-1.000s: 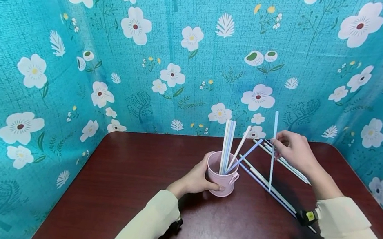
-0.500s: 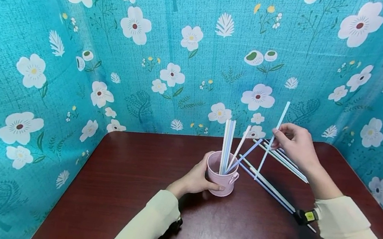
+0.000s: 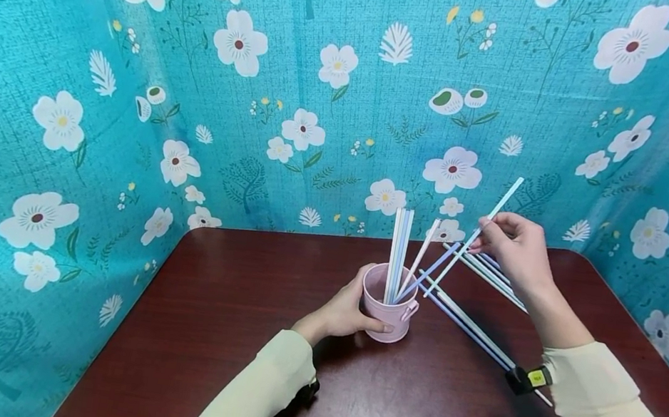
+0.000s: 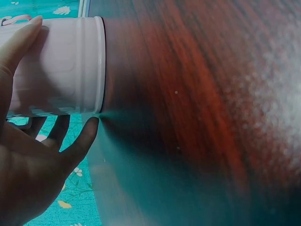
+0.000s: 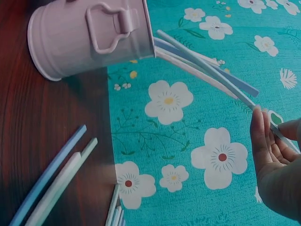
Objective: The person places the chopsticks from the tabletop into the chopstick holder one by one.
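A small pink bucket (image 3: pixel 384 322) with a side handle stands upright on the table. Several thin white and blue straw-like sticks (image 3: pixel 397 254) lean inside it. My left hand (image 3: pixel 345 307) grips the bucket, with the thumb along its front; in the left wrist view, the fingers reach past its other side. My right hand (image 3: pixel 517 246) pinches a light blue straw-like stick (image 3: pixel 508 193) between thumb and fingers, in the air right of the bucket. That stick slants, its lower end near the bucket's rim but apart from it, as the right wrist view (image 5: pixel 207 63) shows.
More straw-like sticks (image 3: pixel 472 330) lie in a slanting group right of the bucket. Another group (image 3: pixel 493 275) lies behind, partly under my right hand. The dark red wooden table (image 3: pixel 245 282) meets a teal flowered cloth (image 3: pixel 346 131) at its back edge.
My right hand has risen slightly, and the stick has gone from nearly upright to slanted, its lower end swinging left toward the bucket. My left hand and the bucket have stayed in place.
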Demonstrator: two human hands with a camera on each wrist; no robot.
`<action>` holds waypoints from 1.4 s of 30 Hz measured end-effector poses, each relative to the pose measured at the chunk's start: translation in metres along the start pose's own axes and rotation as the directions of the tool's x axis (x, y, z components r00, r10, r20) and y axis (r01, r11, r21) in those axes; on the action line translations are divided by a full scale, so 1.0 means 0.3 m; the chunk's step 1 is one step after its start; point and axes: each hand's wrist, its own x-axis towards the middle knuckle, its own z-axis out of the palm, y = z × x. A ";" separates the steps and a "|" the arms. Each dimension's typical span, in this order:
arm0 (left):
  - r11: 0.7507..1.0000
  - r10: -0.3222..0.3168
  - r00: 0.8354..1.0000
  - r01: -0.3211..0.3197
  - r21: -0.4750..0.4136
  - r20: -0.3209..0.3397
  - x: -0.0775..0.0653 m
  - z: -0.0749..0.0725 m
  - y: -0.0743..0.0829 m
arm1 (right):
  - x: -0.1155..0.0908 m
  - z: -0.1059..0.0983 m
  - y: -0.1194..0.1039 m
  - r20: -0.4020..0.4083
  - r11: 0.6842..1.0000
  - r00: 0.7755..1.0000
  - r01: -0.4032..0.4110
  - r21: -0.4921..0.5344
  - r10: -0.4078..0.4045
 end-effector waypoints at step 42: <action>1.000 -0.023 1.000 0.023 0.015 0.010 0.029 0.019 -0.099 | -0.055 0.155 0.090 0.126 0.994 0.991 0.031 0.108 -0.044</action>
